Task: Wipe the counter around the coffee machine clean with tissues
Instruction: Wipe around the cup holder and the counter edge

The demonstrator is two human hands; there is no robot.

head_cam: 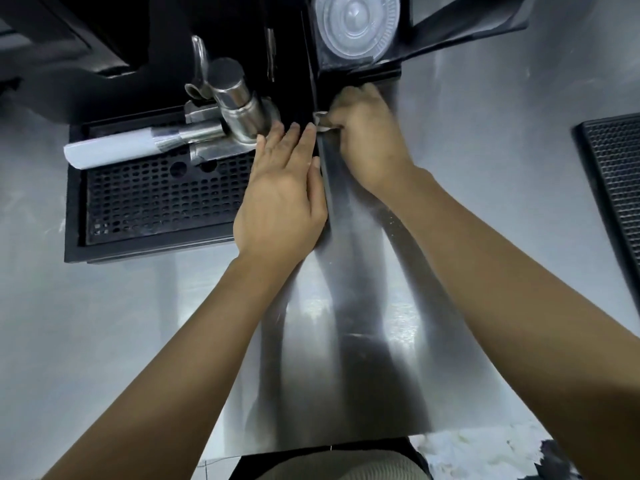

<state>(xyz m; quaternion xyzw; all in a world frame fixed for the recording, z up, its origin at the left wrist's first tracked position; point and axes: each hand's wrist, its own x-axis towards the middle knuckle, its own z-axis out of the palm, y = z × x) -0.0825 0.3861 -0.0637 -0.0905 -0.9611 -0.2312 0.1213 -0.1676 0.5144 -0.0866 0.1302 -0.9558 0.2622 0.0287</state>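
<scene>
A small crumpled white tissue [321, 120] sits pinched in the right hand's [367, 133] curled fingers, right of the black coffee machine [166, 188]; left hand [282, 199] lies flat, fingers extended, on the machine's right edge above the steel counter [346, 306].

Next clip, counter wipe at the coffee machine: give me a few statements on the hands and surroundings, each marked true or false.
1. The right hand pinches a tissue beside the coffee machine. True.
2. The left hand holds a cup. False: it lies flat and open on the drip tray edge.
3. A clear plastic lid sits behind the hands. True.
4. The counter is wooden. False: it is shiny metal.
</scene>
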